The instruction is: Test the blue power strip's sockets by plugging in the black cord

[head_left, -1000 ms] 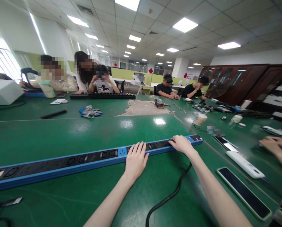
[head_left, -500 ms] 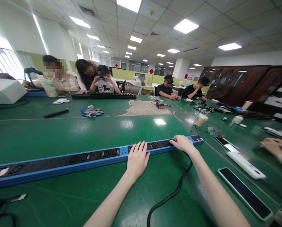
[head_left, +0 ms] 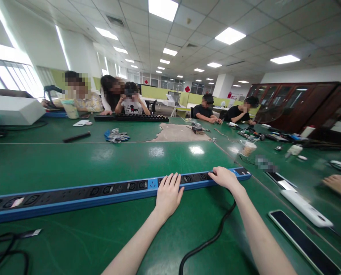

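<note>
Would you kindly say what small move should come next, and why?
Perhaps shift the right hand slightly to show the end of the black cable: it runs beneath that hand at the blue power strip, its end hidden, and the left hand rests on the strip.

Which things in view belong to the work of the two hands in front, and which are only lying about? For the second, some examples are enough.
In use:
blue-and-black power strip, under the left hand
black cable, its end hidden by the right hand

Lying about:
phone with a pale rim
gloves
dark rod
clear cup
</note>
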### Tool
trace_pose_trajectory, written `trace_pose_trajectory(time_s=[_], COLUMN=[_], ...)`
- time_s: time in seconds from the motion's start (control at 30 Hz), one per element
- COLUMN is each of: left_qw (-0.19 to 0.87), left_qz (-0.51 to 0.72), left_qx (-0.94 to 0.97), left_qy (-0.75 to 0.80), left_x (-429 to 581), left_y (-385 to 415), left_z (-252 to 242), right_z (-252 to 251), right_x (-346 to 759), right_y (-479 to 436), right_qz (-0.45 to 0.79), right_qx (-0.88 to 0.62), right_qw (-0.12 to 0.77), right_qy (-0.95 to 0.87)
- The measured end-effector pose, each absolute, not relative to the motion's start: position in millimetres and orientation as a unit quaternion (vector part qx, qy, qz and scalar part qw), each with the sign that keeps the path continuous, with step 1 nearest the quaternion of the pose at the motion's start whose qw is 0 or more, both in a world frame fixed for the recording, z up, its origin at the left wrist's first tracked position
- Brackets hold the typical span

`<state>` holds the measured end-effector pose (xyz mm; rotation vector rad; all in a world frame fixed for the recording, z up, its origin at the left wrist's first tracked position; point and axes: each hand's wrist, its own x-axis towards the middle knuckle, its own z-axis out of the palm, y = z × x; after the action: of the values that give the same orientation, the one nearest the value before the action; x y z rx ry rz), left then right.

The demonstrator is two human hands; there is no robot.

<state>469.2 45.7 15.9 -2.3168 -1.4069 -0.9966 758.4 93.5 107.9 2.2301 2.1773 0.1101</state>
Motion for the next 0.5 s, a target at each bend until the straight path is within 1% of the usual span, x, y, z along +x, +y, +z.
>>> trace_pose_trajectory(time_s=[0.2, 0.37, 0.5], left_qw=[0.123, 0.122, 0.122], left_qz=[-0.343, -0.341, -0.337], left_qx=[-0.796, -0.799, -0.799], left_qy=[-0.483, -0.481, -0.483], left_x=[469.8, 470.3, 470.6], left_y=[46.4, 46.1, 45.8], left_z=[16.0, 17.0, 17.9], right_z=[104.9, 106.5, 107.8], right_x=[765.0, 766.6, 762.0], right_y=[96.8, 95.9, 95.2], right_qz=[0.03, 0.023, 0.041], right_qx=[0.702, 0.701, 0.705], right_qw=[-0.006, -0.001, -0.001], right_qy=[0.712, 0.712, 0.708])
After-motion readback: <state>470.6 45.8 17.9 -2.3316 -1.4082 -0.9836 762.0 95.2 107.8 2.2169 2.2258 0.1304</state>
